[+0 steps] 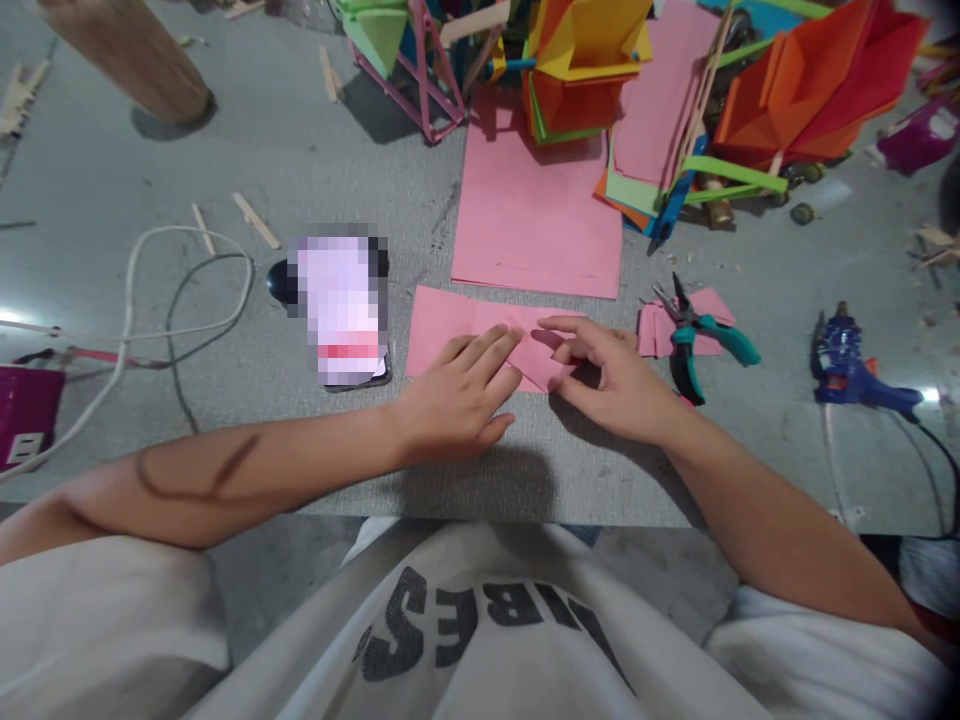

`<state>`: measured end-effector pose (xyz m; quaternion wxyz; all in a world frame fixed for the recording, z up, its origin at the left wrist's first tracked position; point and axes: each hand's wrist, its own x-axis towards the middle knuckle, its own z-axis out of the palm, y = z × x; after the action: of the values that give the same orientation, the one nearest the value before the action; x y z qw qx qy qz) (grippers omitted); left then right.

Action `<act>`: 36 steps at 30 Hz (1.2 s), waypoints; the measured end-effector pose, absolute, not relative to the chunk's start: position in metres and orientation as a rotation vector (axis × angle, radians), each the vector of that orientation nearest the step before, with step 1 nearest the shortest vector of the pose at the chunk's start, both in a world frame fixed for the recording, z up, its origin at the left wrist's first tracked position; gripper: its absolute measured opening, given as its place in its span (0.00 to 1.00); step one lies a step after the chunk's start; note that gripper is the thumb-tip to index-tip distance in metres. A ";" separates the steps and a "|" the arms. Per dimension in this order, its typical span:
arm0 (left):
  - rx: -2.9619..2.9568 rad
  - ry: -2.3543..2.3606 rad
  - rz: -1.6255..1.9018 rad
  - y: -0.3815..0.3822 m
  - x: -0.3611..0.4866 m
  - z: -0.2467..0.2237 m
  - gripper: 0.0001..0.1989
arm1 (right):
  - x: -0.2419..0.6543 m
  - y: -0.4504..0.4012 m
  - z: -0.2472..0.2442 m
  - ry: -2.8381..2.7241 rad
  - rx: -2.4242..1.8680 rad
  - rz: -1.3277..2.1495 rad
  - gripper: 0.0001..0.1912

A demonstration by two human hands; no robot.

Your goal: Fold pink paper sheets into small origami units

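Note:
A folded strip of pink paper (439, 330) lies on the table in front of me, with creases across it. My left hand (469, 390) rests flat on its middle, fingers stretched out and pressing it down. At the strip's right end is my right hand (607, 375), its fingers bent and apart. The right thumb touches the lower edge of the paper, while the index finger reaches over the top. Part of the strip's right end is hidden under that hand. Just beyond the strip sits a larger stack of pink sheets (536, 230).
Teal-handled pliers (694, 340) lie on small pink pieces (654, 330) at right, with a blue glue gun (862, 370) farther over. A blurred phone (341, 310) and white cable (127, 320) are at left. Colourful folded-paper objects (810, 90) stand at the back.

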<state>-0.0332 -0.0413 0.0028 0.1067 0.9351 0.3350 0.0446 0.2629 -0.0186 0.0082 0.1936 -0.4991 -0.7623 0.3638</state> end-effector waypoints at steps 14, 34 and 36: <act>2.733 0.977 0.195 -0.045 -0.037 -0.004 0.36 | 0.248 -0.025 0.012 -2.232 -1.467 0.959 0.37; 2.731 0.997 0.074 -0.043 -0.034 -0.008 0.41 | 0.273 -0.024 0.031 -2.653 -1.069 0.626 0.13; 2.742 0.987 0.083 -0.043 -0.035 -0.008 0.41 | 0.275 -0.026 0.035 -2.760 -1.042 0.603 0.15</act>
<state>-0.0348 -0.0434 -0.0078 0.1130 0.9345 0.3363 0.0283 0.2750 -0.0260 0.0345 0.0652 -0.3453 -0.9146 0.1999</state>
